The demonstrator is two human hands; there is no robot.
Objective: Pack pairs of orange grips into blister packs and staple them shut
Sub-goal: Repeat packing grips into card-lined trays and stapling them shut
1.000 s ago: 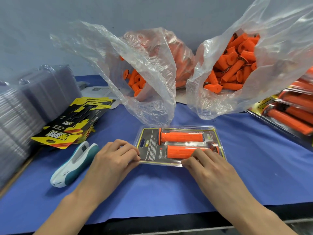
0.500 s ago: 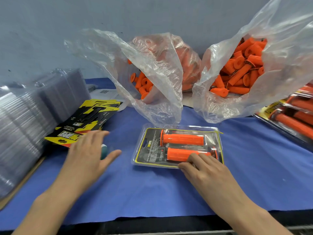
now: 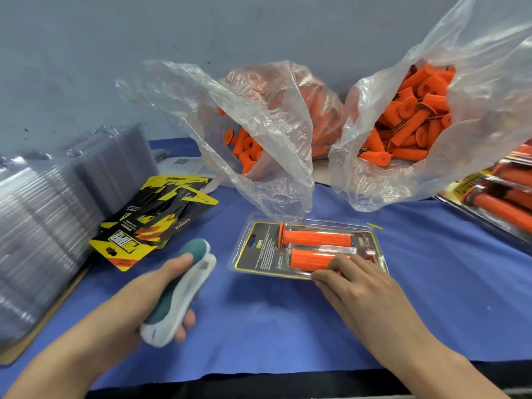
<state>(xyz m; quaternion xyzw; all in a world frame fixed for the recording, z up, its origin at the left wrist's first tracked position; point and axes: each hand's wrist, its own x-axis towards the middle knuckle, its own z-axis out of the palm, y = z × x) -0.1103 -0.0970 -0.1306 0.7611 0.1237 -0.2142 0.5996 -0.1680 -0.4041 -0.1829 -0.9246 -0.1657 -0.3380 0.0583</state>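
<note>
In the head view, a closed blister pack is seen lying flat on the blue-covered bench, near the middle, with two orange grips laid side by side inside it over a black and yellow card. The right hand is laid on the pack's near right edge, its fingers nearly straight and its fingertips pressed on the plastic beside the nearer grip. To the left of the pack, a teal and white stapler is gripped by the left hand, fingers curled under it and thumb laid along its top; the stapler is blurred and kept apart from the pack. Further left, a fan of printed cards is spread beside a stack of clear empty blisters. At the far side, two open plastic bags filled with loose grips are propped against the wall. At the far right edge, finished packs are piled.
</note>
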